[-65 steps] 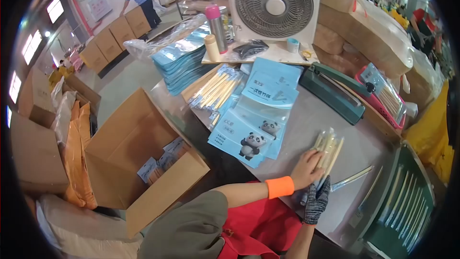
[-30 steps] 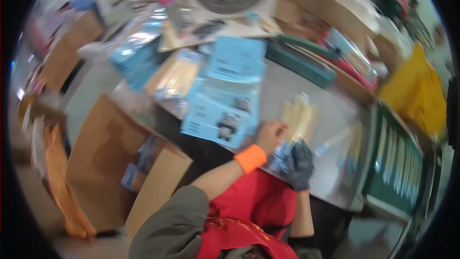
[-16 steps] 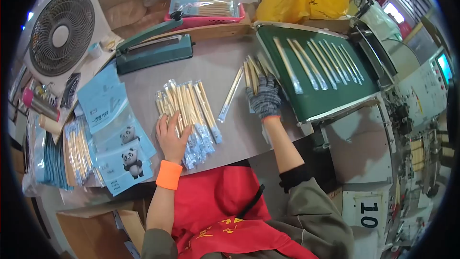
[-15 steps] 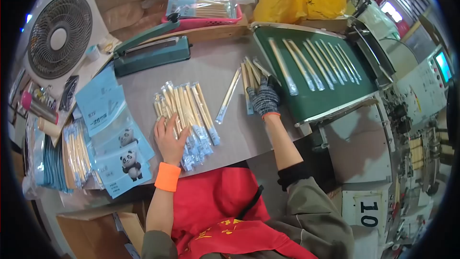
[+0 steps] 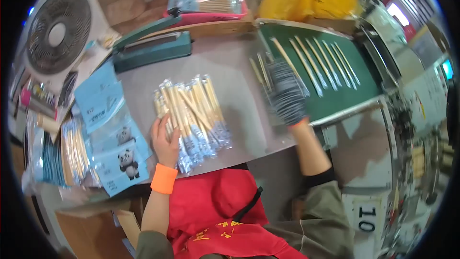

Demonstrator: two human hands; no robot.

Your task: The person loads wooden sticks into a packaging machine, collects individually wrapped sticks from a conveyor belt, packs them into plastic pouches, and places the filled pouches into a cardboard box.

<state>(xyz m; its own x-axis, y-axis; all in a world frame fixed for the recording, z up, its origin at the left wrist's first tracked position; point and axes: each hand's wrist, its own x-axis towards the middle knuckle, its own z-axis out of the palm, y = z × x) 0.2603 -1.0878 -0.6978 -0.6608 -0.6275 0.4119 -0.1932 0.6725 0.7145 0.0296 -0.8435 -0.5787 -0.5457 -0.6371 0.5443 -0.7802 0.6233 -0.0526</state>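
"What does the head view show?"

"Wrapped chopsticks (image 5: 191, 115) in a pile on the worktop (image 5: 225, 57), left of the green belt (image 5: 362, 93). The left hand (image 5: 165, 141) rests on the pile's side away from the belt, its grip loosely spread."

"And the right hand (image 5: 287, 96)?"

"Gloved, at the belt's left edge, beside loose packets (image 5: 265, 72). It's blurred; I can't tell whether its grip holds any."

"Which step?"

"Gathering packets, I'd judge. The next move calls for keeping them aligned."
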